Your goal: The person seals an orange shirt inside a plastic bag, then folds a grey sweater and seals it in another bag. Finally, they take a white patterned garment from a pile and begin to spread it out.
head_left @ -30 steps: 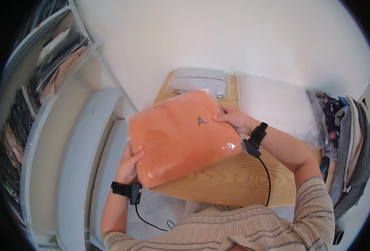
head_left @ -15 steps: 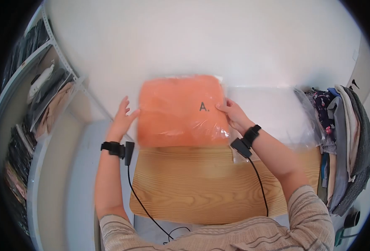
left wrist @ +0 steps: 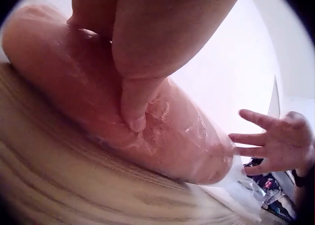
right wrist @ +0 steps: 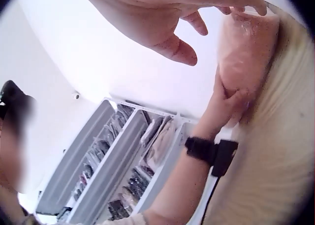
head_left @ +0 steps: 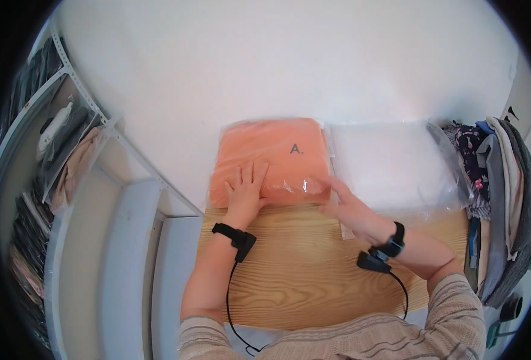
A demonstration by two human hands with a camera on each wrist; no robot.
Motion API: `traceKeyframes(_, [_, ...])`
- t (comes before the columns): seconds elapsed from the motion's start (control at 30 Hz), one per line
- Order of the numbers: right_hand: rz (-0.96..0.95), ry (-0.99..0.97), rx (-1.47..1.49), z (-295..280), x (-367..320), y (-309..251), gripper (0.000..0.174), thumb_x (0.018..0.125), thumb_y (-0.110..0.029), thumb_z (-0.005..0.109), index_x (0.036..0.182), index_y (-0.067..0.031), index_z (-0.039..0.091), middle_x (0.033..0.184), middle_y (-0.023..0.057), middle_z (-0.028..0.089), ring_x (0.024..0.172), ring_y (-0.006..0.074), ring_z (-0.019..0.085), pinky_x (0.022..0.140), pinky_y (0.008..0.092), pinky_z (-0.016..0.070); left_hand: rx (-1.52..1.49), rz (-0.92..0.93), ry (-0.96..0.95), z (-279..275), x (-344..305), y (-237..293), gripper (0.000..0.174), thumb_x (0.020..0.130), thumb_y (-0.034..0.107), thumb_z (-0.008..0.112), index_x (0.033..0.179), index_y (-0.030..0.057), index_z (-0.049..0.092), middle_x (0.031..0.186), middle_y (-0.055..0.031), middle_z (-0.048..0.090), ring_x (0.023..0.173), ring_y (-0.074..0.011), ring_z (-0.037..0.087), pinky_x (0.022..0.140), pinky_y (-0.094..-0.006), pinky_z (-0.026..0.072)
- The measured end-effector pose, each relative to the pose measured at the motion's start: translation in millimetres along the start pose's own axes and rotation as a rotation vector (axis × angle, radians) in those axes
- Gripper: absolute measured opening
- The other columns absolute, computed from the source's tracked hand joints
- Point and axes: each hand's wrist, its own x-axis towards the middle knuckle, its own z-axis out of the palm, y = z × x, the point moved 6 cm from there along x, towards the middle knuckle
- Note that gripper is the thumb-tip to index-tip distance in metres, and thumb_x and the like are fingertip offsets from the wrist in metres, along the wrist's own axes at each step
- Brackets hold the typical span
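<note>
In the head view an orange folded item in a clear bag (head_left: pixel 271 144), marked "A.", lies at the back left of the wooden table. Spread fingers of the left hand (head_left: pixel 246 195) rest on its front part; the left wrist view has the left thumb pressing the bagged orange item (left wrist: pixel 187 141). Beside the bag's right front corner is the right hand (head_left: pixel 355 210), its fingers extended and nothing held. In the right wrist view the right hand (right wrist: pixel 162 23) has its fingers apart near the bag.
Clear plastic bags (head_left: pixel 385 162) lie on the table's right part. Hanging clothes (head_left: pixel 496 192) are at the far right. On the left stands a shelf (head_left: pixel 124 240) with bagged garments (head_left: pixel 76 162). A wall rises behind the table (head_left: pixel 289 264).
The orange bag went from being held in both hands down onto the table. The left hand let go, then came onto its front. The right hand released its right edge and moved toward the body.
</note>
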Motion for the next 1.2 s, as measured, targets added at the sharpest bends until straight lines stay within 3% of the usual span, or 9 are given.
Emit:
traceKeyframes(0.23, [0.255,-0.098,0.175,-27,-83,-4,0.05,0.086,-0.015,0.058,0.133,-0.0085,0.043,0.133,0.011,0.044,0.12,0.0179,0.044,0.099,0.0306,0.037,-0.073,0.032,-0.035,-4,5,0,0.092,0.073,0.021,0.074,0.145,0.0059,0.019,0.15,-0.0191,0.019,0.138,-0.0399,0.016,0.112,-0.0474,0.0172])
traceKeyframes(0.37, [0.22,0.098,0.416,-84,-138,0,0.054,0.088,-0.011,0.057,0.138,-0.0089,0.036,0.135,0.0109,0.042,0.12,0.0194,0.046,0.102,0.0332,0.0354,-0.022,-0.084,-0.12,-16,-6,17,0.099,0.073,0.021,0.075,0.147,0.0071,0.011,0.15,-0.0241,0.011,0.138,-0.0422,0.01,0.112,-0.0479,0.0164])
traceKeyframes(0.4, [0.206,0.221,0.424,-103,-149,3,0.055,0.088,-0.011,0.057,0.138,-0.0077,0.034,0.134,0.012,0.043,0.115,0.02,0.051,0.099,0.0325,0.0381,-0.058,-0.08,-0.079,6,-1,2,0.1,0.071,0.017,0.075,0.148,0.0141,0.01,0.151,-0.022,0.009,0.138,-0.0438,0.01,0.106,-0.0598,0.0206])
traceKeyframes(0.67, [0.023,0.838,0.475,-263,-265,0,0.06,0.084,-0.009,0.059,0.138,-0.0021,0.032,0.122,0.0147,0.051,0.101,0.0199,0.059,0.086,0.03,0.0459,-0.613,0.147,0.014,-19,-54,69,0.065,0.081,0.008,0.059,0.139,-0.0012,0.03,0.142,-0.0226,0.032,0.134,-0.0347,0.028,0.108,-0.0428,0.0277])
traceKeyframes(0.77, [-0.188,1.008,0.418,-322,-295,-28,0.052,0.084,-0.007,0.058,0.131,-0.0008,0.039,0.119,0.0139,0.054,0.1,0.0193,0.058,0.085,0.0302,0.0462,-1.339,-0.213,-0.067,-14,-79,87,0.026,0.089,0.009,0.054,0.114,0.002,0.056,0.097,-0.0034,0.06,0.086,-0.0118,0.057,0.074,-0.0236,0.0451])
traceKeyframes(0.87, [-0.386,1.235,-0.222,-376,-306,-77,0.045,0.08,-0.008,0.06,0.122,0.0026,0.047,0.116,0.0143,0.056,0.102,0.0217,0.055,0.087,0.0306,0.0459,-1.633,-0.304,-0.035,9,-85,88,0.019,0.09,0.012,0.055,0.108,0.0055,0.058,0.087,-0.0002,0.061,0.073,-0.0069,0.056,0.06,-0.0189,0.041])
traceKeyframes(1.0, [-0.255,1.255,-1.336,-421,-275,-138,0.051,0.071,-0.014,0.063,0.117,0.0048,0.05,0.119,0.0227,0.055,0.112,0.0332,0.053,0.092,0.0424,0.0442,-1.78,-0.365,-0.053,37,-86,90,0.014,0.091,0.014,0.056,0.104,0.0083,0.058,0.084,0.0012,0.061,0.069,-0.0064,0.055,0.056,-0.0185,0.0394])
traceKeyframes(1.13, [0.616,1.118,-1.241,-514,-230,-102,0.066,0.068,-0.03,0.065,0.121,0.0043,0.049,0.118,0.0267,0.056,0.108,0.0396,0.056,0.094,0.0454,0.0439,-1.757,-0.471,-0.175,57,-90,80,0.013,0.091,0.015,0.056,0.104,0.0106,0.057,0.084,0.0011,0.061,0.069,-0.0075,0.056,0.052,-0.0198,0.039])
traceKeyframes(1.2, [0.743,1.073,-1.104,-525,-227,-84,0.068,0.067,-0.031,0.065,0.124,0.0029,0.048,0.121,0.0273,0.055,0.11,0.0397,0.056,0.094,0.044,0.0446,-1.743,-0.471,-0.213,60,-88,82,0.014,0.091,0.015,0.056,0.104,0.0113,0.057,0.083,0.0011,0.061,0.068,-0.0078,0.056,0.052,-0.0198,0.0392])
